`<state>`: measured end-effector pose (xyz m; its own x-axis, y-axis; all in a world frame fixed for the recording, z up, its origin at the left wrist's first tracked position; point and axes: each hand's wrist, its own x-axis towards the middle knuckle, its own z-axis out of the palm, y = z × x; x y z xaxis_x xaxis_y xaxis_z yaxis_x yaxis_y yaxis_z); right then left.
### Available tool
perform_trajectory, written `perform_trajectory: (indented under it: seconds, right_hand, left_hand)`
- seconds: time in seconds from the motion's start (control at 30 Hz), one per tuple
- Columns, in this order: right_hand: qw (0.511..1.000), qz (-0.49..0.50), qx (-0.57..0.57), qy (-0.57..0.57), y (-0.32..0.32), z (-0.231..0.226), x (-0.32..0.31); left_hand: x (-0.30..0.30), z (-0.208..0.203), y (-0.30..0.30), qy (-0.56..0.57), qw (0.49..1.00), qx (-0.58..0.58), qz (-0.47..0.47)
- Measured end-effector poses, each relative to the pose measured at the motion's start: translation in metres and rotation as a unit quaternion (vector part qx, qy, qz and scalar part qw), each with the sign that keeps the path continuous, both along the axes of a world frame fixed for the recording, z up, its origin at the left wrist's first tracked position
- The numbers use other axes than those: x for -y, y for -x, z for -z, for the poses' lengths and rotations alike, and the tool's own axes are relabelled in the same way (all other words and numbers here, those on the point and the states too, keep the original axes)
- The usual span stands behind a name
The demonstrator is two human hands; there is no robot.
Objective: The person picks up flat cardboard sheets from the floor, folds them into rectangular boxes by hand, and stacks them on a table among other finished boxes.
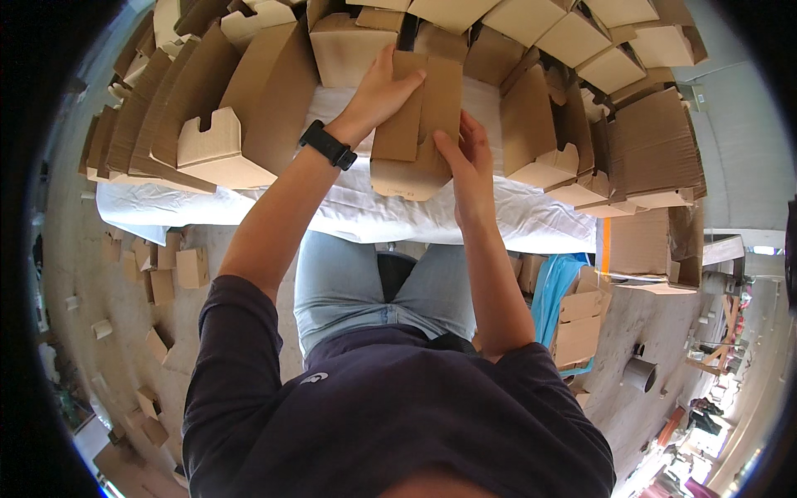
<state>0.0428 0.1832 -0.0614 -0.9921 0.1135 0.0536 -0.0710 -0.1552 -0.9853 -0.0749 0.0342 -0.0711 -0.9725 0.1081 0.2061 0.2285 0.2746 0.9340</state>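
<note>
A brown cardboard box [440, 100] with overlapping flaps is held above the white-covered table, its rounded tab end toward me. My left hand [387, 93] grips its far left side, thumb lying over the upper flap. On the near right side, my right hand [470, 158] has its thumb on the cardboard and its fingers around the edge. The undersides of the fingers are hidden behind the box. A black watch [329, 145] sits on my left wrist.
Stacked cardboard boxes [266, 91] flank the white cloth [365, 199] on the left, with more boxes [535, 124] at right and behind. Loose boxes [193, 267] lie on the floor at left. A blue bag [548, 299] with cardboard stands below the table at right.
</note>
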Motion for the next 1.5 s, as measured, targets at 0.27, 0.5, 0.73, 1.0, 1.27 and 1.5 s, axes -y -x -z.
perform_trajectory:
  seconds: [0.27,0.5,0.73,1.0,1.27,1.5]
  right_hand:
    - [0.994,0.0,0.059,0.091,0.0,0.009,-0.011]
    - [0.977,0.049,0.182,0.1,-0.011,0.076,-0.032]
    - [0.981,-0.028,0.178,0.071,-0.021,0.071,-0.007]
    - [0.975,-0.046,0.122,0.18,-0.032,0.047,-0.018]
    - [0.999,-0.015,-0.013,-0.051,-0.11,0.014,-0.051]
    - [0.981,0.093,0.014,-0.168,-0.22,0.007,-0.069]
  left_hand:
    - [0.006,-0.014,-0.011,-0.05,0.998,0.019,0.019]
    - [0.009,-0.019,-0.043,-0.177,0.982,0.064,0.011]
    - [0.024,0.003,-0.053,-0.159,0.983,0.091,-0.008]
    - [0.062,0.013,-0.079,-0.29,0.954,0.074,-0.006]
    - [0.109,0.086,-0.143,-0.371,0.896,0.243,-0.026]
    - [0.047,0.098,-0.171,0.273,0.936,-0.097,0.199]
